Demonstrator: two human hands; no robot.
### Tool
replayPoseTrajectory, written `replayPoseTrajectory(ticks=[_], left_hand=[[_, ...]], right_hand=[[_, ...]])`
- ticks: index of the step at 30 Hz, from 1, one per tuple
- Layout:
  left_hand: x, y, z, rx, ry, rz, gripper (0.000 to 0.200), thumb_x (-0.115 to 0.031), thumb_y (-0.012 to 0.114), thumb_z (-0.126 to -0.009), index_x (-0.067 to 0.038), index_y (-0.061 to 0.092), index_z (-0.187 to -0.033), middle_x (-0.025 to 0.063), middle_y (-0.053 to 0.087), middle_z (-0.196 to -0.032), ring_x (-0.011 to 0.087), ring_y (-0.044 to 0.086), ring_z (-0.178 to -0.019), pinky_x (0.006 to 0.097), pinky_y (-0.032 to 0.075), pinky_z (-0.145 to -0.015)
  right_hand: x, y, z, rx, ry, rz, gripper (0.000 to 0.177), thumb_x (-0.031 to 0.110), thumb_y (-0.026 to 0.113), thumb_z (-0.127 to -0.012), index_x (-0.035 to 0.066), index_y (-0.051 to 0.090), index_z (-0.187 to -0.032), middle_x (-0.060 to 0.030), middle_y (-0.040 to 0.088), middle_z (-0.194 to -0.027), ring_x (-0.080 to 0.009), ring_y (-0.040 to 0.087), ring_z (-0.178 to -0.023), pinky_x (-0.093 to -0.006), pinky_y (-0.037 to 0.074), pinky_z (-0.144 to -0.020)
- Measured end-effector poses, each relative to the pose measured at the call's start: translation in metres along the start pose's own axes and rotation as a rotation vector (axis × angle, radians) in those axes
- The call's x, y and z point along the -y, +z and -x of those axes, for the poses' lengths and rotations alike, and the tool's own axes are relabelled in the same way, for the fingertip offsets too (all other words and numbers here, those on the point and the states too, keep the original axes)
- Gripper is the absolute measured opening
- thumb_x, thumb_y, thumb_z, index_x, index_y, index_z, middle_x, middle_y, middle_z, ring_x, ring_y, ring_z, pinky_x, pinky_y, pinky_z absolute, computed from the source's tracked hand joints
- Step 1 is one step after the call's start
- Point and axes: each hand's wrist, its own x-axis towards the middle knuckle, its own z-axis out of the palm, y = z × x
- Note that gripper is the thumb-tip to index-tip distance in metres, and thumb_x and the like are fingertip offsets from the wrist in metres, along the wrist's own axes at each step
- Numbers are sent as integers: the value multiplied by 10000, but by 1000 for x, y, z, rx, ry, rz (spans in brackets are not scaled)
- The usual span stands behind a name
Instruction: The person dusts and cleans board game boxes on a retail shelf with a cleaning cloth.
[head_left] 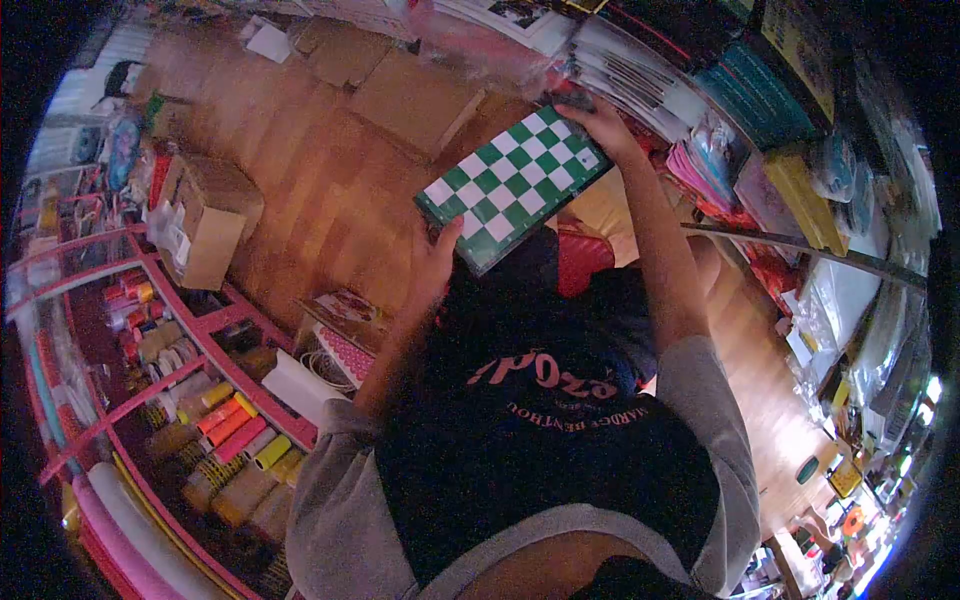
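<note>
A folded chessboard (515, 175) with green and white squares is held tilted in front of my body. My left hand (440, 252) grips its near left edge, with the thumb lying on the checkered face. At the far right corner, my right hand (597, 122) is closed on the board's edge. The fingers beneath the board are hidden.
Cardboard boxes (215, 220) stand on the wooden floor (300, 150) to the left. A pink-framed rack (190, 345) holds rolls of coloured tape (235, 425). Stacked papers (630, 85) and plastic-wrapped goods (825, 180) line the right side. A flat carton (415, 100) lies ahead.
</note>
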Motion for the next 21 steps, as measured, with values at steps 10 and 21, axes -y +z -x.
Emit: replayPoseTrajectory(ticks=[10,21], left_hand=[[4,7,4,-181,15,-91,393,-174,549,-784,28,414,-1094,109,516,-1017,171,486,-898,276,385,-778],[-22,-2,-6,-12,106,16,393,-97,551,-767,21,394,-1108,102,510,-1015,163,482,-937,282,377,-807]], right_hand=[[-13,-22,63,-93,-120,128,378,103,605,-726,35,496,-1081,-37,557,-942,-108,499,-855,-235,387,-772],[-41,-51,140,-398,-102,-439,321,117,545,-750,-4,511,-1044,-75,553,-960,-169,511,-881,-265,383,-803]])
